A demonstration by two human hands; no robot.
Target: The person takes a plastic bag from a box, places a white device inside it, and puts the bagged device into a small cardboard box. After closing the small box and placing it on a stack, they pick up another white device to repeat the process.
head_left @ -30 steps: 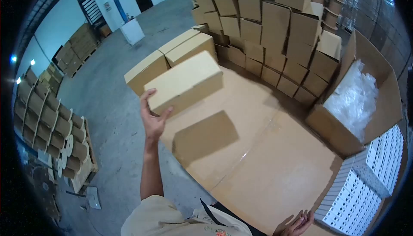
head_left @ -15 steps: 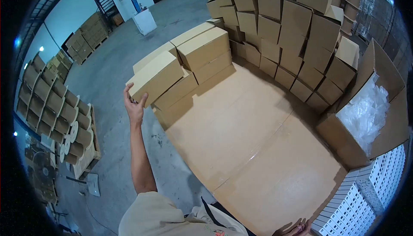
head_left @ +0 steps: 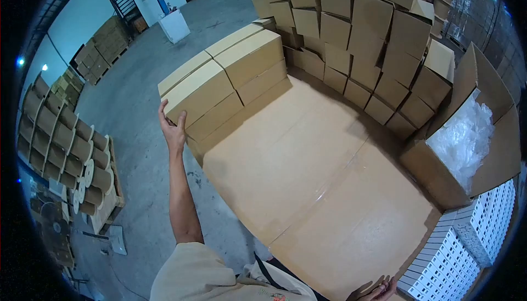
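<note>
My left hand (head_left: pixel 174 131) grips the near end of a long closed cardboard box (head_left: pixel 198 93), thumb on its side and fingers at its end. This box lies on top of another in a two-high block of boxes at the far left edge of the cardboard-covered table (head_left: pixel 307 191). Its right end meets the neighbouring box (head_left: pixel 250 58), and a further row lies behind. My right hand (head_left: pixel 379 290) is at the bottom edge of the view, fingers apart, near the table's near edge, with nothing in it.
Stacked cardboard boxes (head_left: pixel 368 37) rise along the table's far side. At the right are an open carton (head_left: pixel 422 166) with clear plastic bags (head_left: pixel 465 142) and white perforated blocks (head_left: pixel 444 271). Spools on a pallet (head_left: pixel 112 207) stand on the floor at left.
The box at my left hand has shifted from askew to lie in line with its neighbours, and the gap beside it has closed. The view has shifted slightly.
</note>
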